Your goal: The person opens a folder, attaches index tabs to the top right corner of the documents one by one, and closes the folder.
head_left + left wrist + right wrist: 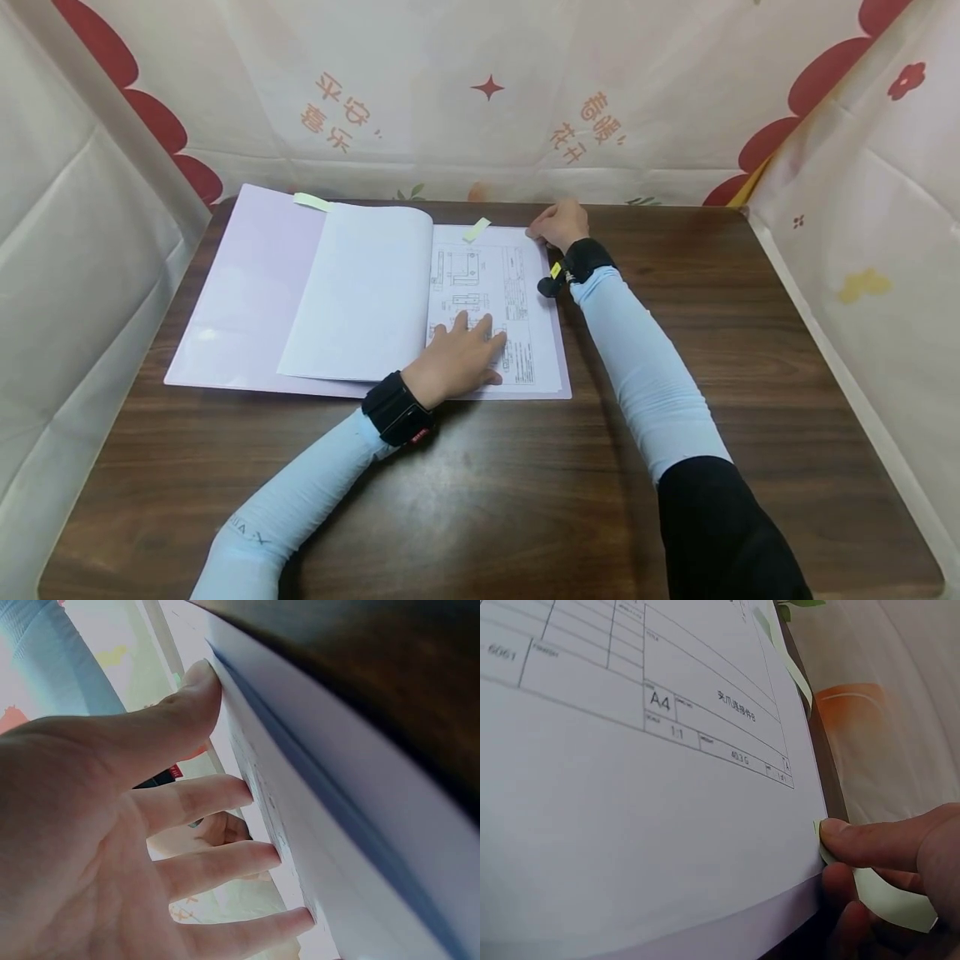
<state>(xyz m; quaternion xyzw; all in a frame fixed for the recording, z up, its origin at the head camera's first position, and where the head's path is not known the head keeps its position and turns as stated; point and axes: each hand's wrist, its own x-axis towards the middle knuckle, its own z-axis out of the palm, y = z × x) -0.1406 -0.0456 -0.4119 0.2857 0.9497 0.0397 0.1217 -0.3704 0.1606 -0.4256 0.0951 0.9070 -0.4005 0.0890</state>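
An open lilac folder [225,308] holds a stack of white paper, with a blank-backed sheet [360,292] turned over to the left. On the right lies a printed technical drawing [525,321]. My left hand [457,357] rests on the drawing's lower part, fingers spread and fingertips [270,855] touching the paper. At the sheet's far right corner is my right hand [562,223]. Its thumb and fingers pinch a pale green sticky tab [892,901] at the paper's edge; the fingers partly hide it.
Two more green sticky tabs stick out at the top, one on the turned sheets [311,202] and another on the drawing's top edge [476,230]. The folder lies near the far edge of a dark wooden table [510,500]. Printed cloth [450,108] hangs behind and along both sides.
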